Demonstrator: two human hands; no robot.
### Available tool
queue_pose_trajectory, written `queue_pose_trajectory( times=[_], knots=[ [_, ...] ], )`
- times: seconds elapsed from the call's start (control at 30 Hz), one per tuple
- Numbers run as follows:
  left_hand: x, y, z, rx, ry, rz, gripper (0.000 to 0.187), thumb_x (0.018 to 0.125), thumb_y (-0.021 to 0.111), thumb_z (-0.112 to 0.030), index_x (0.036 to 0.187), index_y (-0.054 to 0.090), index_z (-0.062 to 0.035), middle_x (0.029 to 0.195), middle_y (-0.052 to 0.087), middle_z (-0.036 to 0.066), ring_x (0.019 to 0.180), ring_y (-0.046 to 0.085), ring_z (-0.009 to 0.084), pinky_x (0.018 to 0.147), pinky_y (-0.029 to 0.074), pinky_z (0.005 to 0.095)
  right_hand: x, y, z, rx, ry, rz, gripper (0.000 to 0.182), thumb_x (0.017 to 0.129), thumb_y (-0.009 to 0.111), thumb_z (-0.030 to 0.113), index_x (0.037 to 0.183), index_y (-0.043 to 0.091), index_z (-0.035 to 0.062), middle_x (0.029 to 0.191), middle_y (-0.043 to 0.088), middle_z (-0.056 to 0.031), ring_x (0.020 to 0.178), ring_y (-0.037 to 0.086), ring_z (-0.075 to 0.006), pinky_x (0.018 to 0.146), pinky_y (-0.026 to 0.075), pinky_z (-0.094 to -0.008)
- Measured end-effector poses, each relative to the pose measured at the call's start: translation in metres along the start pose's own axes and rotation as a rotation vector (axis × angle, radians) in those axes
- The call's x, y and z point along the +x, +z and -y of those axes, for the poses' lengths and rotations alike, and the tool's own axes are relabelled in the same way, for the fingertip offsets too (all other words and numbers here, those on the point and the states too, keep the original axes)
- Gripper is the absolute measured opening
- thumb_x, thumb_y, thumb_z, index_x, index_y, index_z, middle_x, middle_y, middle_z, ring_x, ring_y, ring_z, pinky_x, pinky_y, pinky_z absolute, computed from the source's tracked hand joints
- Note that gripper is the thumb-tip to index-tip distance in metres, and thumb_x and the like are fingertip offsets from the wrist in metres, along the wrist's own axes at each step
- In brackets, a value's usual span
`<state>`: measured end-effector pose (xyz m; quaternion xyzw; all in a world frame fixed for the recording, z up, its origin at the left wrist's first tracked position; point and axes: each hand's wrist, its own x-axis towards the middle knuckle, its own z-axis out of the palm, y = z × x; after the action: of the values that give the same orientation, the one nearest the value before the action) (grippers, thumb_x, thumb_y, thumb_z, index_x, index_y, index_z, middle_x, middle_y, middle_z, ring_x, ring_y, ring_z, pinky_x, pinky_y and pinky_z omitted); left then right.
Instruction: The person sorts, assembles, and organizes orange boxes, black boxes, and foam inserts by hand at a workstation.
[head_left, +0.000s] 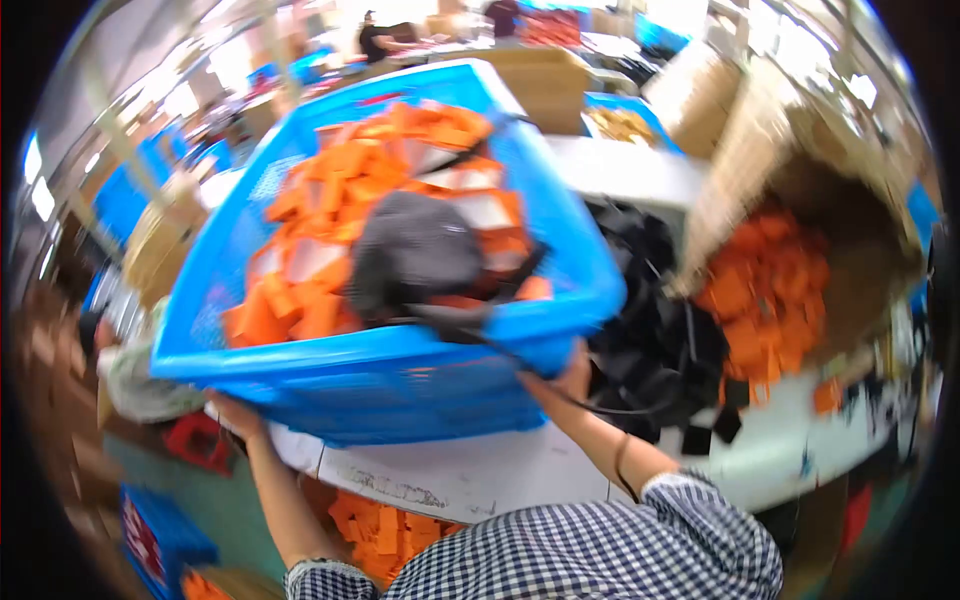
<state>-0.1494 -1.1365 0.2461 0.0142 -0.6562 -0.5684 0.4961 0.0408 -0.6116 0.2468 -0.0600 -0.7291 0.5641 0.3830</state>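
Note:
A large blue plastic crate (360,372) fills the middle of the view, tilted over the white table (450,476). It is heaped with orange pieces (340,185), with a dark grey fabric item (415,250) and black straps lying on top. My left hand (238,413) holds the crate's near left lower corner. At the near right lower corner, my right hand (562,378) grips it too. The crate hides the fingers of both hands in part.
Black pieces (655,340) are piled right of the crate. Beyond them, a cardboard box (870,230) on its side spills orange pieces (765,290). A red stool (200,442) and a blue crate (165,535) stand at lower left. A person (378,40) is far back.

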Motion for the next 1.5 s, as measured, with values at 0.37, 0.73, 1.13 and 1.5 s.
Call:
queue_pose_trajectory(
  times=[0.37, 0.73, 1.13, 1.5],
  knots=[
    [0.064, 0.041, 0.024, 0.246, 0.081, -0.002, 0.088, 0.1, 0.023, -0.072, 0.137, 0.047, 0.004, 0.135, 0.054, 0.026, 0.119, 0.055, 0.0353, 0.104, 0.043, 0.0493, 0.045, 0.061, -0.025, 0.128, -0.152, -0.097, 0.104, 0.058, 0.096, 0.035, 0.14, 0.042, 0.0024, 0.141, 0.047, -0.0236, 0.131, 0.047, -0.0407, 0.11, 0.04, -0.0475],
    [0.058, 0.013, 0.035, 0.319, -0.099, 0.056, 0.057, 0.104, 0.05, -0.045, 0.13, 0.058, 0.0044, 0.125, 0.06, 0.017, 0.123, 0.052, 0.027, 0.107, 0.039, 0.0384, 0.069, 0.067, -0.057, 0.17, -0.226, 0.077, 0.104, 0.061, 0.096, 0.03, 0.142, 0.036, 0.0001, 0.139, 0.044, -0.0237, 0.129, 0.047, -0.0393, 0.108, 0.041, -0.0459],
    [-0.022, 0.272, -0.33, 0.951, 0.105, 1.213, 0.116, 0.068, 0.063, -0.086, 0.144, 0.045, -0.0009, 0.132, 0.06, 0.024, 0.118, 0.062, 0.0328, 0.097, 0.051, 0.0383, 0.096, 0.003, -0.068, 0.013, -0.205, 0.584, 0.103, 0.07, 0.091, 0.031, 0.15, 0.032, 0.0057, 0.149, 0.04, -0.0214, 0.135, 0.046, -0.0392, 0.109, 0.044, -0.0448],
    [0.002, 0.286, -0.289, 0.469, -0.193, 1.153, 0.057, 0.072, 0.079, -0.02, 0.121, 0.053, -0.0037, 0.114, 0.064, 0.016, 0.102, 0.065, 0.0233, 0.091, 0.053, 0.0341, 0.16, -0.126, -0.049, 0.061, 0.04, 0.509, 0.063, 0.088, 0.077, 0.012, 0.141, 0.044, -0.0015, 0.125, 0.061, -0.0187, 0.099, 0.069, -0.0201, 0.083, 0.057, -0.0313]
  ],
)
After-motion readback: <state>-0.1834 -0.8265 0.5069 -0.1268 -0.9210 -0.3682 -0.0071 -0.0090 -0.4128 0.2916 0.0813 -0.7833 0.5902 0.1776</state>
